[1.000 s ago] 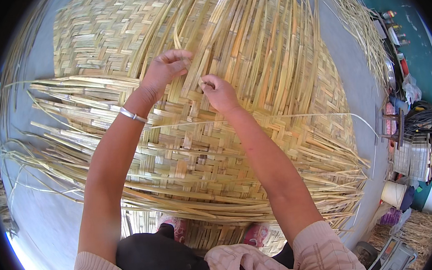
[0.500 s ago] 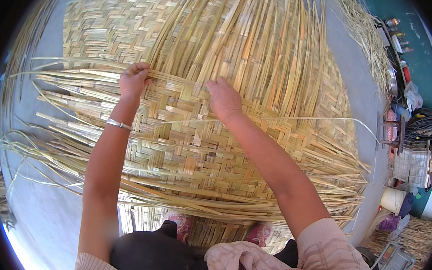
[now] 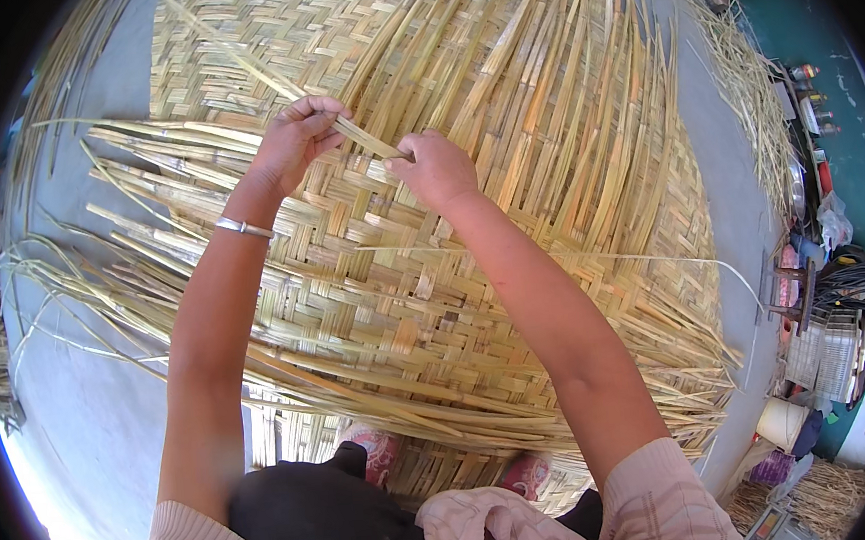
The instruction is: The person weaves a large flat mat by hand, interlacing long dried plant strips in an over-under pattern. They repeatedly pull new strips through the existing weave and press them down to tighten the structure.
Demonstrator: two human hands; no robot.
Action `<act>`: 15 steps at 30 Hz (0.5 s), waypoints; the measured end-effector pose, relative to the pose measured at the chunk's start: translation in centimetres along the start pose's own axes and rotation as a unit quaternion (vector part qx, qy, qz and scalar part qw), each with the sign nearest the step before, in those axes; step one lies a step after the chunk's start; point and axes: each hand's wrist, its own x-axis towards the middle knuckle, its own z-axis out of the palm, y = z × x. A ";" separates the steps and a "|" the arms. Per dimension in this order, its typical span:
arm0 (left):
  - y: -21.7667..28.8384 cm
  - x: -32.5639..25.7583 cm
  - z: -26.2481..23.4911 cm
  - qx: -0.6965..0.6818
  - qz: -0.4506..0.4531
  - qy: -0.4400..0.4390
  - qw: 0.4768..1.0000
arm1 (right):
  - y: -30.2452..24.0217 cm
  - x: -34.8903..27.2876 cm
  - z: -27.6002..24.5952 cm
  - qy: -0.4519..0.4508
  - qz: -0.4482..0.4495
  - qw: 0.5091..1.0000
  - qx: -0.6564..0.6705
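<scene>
both hands [image 3: 295, 145]; pale strip [image 3: 366, 137] aslant between them

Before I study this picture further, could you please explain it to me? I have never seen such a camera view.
There is no machine here: a person works with two bare hands. The camera sits on the person's head and looks down through a wide fisheye lens, so straight edges bend near the rim. The left hand, with a silvery bracelet on its wrist, and the right hand both hold one pale flat strip. Below them lies woven matting, with many loose strips fanning away from the person.
</scene>
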 end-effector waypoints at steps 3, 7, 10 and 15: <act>-0.3 1.6 1.1 -0.022 0.017 -0.023 0.999 | -0.2 0.1 0.3 0.042 0.020 0.999 -0.001; -1.2 4.1 1.6 0.089 0.005 -0.044 0.995 | -0.5 0.7 1.0 0.079 0.099 0.992 0.029; -2.4 5.9 1.7 0.242 0.017 -0.027 0.970 | -0.2 0.8 1.1 0.102 0.121 0.986 0.046; -3.9 7.9 3.3 0.590 0.141 0.027 0.794 | 0.1 0.6 0.9 0.113 0.140 0.982 0.064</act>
